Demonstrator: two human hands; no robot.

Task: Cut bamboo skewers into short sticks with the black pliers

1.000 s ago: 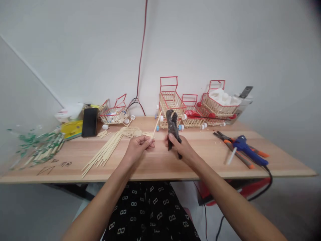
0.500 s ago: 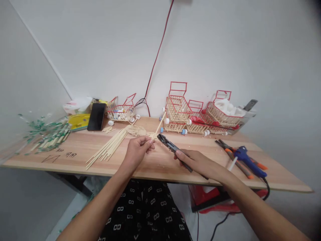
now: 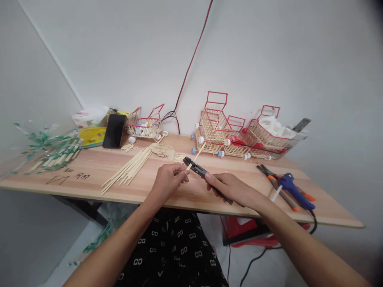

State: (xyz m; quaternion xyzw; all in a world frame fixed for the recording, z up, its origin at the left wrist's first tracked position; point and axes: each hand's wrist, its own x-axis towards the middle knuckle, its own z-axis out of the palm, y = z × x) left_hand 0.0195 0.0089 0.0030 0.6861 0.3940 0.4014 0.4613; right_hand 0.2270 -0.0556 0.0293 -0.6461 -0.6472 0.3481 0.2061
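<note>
Because the stick likely needs steadying, the left hand pinches its near end, pointing it toward one o'clock; the right hand grips pliers across it.

1. Left forearm: bare, in from bottom left, angled up and inward.
2. Left wrist: slightly bent, back of hand mostly toward camera.
3. Left grip: closed. Thumb and index pinched, other fingers curled in, partly hidden.
4. Right forearm: bare, in from bottom right, angled up and inward, reaching across more flatly than the left.
5. Right wrist: near straight, in line with forearm.
6. Right grip: closed. Right thumb on top, extended toward the left grip; fingers wrapped round, mostly hidden.
7. Grips near each other, not touching, both over the surface, left one a bit farther forward.
8. Legs below, between forearms.
</note>
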